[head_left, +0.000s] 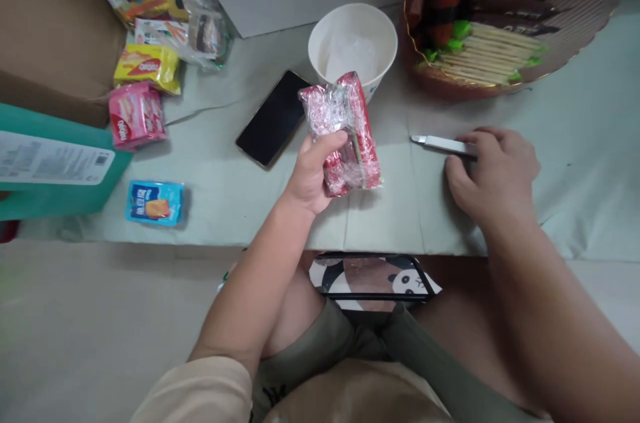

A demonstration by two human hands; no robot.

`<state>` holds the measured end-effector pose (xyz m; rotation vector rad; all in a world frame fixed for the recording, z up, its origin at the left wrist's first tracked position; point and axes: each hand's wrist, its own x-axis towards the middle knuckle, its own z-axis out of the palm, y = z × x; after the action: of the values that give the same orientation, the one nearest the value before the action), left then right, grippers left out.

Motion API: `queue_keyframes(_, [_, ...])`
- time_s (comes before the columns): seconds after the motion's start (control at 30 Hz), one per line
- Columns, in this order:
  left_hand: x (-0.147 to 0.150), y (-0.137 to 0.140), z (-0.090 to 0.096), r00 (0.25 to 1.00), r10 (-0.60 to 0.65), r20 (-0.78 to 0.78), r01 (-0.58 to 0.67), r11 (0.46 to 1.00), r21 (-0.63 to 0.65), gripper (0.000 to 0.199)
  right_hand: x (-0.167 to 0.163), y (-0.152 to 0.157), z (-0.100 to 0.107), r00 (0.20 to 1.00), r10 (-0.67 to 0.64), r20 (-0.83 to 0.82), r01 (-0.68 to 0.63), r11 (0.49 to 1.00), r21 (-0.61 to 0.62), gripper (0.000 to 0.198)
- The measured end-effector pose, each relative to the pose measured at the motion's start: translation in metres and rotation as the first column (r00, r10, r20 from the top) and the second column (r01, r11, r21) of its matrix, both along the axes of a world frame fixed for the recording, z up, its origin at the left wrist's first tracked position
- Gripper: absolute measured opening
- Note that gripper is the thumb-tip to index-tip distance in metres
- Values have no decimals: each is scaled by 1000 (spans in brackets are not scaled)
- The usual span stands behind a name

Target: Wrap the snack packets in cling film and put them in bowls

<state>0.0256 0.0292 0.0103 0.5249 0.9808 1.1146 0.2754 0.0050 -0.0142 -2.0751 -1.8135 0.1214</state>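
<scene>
My left hand [315, 169] holds up a red snack packet [367, 136] in shiny, crinkled clear wrap, with the thumb pressed on its front. Behind it stands a white paper bowl [353, 29], partly covered by the packet, with whitish plastic inside. On the right of the table, my right hand [493, 173] rests closed around the near end of a slim silver-and-white tool [445, 144]. The tool's narrow metal tip points left; its exact kind is unclear. A black phone [273, 119] lies beside my left hand.
A clear reddish bowl [500, 86] of wrapped snack sticks stands at the back right. Several snack packs, including a pink one [136, 115] and a yellow one [147, 67], line the left near a cardboard box [55, 29]. A blue pack [155, 203] lies near the front edge.
</scene>
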Motion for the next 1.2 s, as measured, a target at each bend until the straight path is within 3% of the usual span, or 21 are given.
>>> queue_keyframes(0.1, [-4, 1, 4, 1000, 4, -26, -4, 1000, 8, 40, -4, -7, 1, 998, 28, -59, -30, 999, -25, 23])
queue_keyframes(0.17, [-4, 3, 4, 998, 39, -50, -38, 999, 15, 46, -14, -15, 8, 967, 25, -253, -40, 998, -58, 21])
queue_keyframes(0.2, [-4, 5, 4, 997, 55, -57, -55, 998, 16, 48, -21, -20, 12, 912, 10, -409, -47, 996, -80, 21])
queue_keyframes(0.23, [-3, 6, 3, 996, 68, -62, -68, 998, 15, 49, -29, -23, 16, 817, -11, -576, -60, 993, -104, 24])
queue_keyframes(0.3, [-2, 7, 0, 994, 85, -65, -84, 996, 16, 47, -47, -29, 23, 553, -47, -832, -131, 981, -142, 32])
queue_keyframes(0.37, [0, 6, -3, 993, 96, -67, -95, 995, 26, 41, -66, -30, 28, 344, -63, -937, -232, 961, -150, 38])
queue_keyframes(0.47, [4, 3, -6, 993, 96, -69, -91, 993, 70, 32, -90, -26, 34, 234, -60, -970, -325, 936, -136, 41])
queue_keyframes(0.73, [2, -9, -12, 984, 96, -153, -76, 988, 131, 31, -112, -21, 37, 250, -155, -956, -347, 907, -238, 38])
queue_keyframes(1.1, [-21, 11, 8, 909, 417, -21, -409, 900, 152, 41, -120, -26, 34, 359, -174, -917, -502, 792, -347, 37])
queue_keyframes(1.2, [-29, 16, 9, 899, 438, 15, -436, 890, 131, 40, -119, -29, 31, 348, -109, -931, -472, 838, -275, 34])
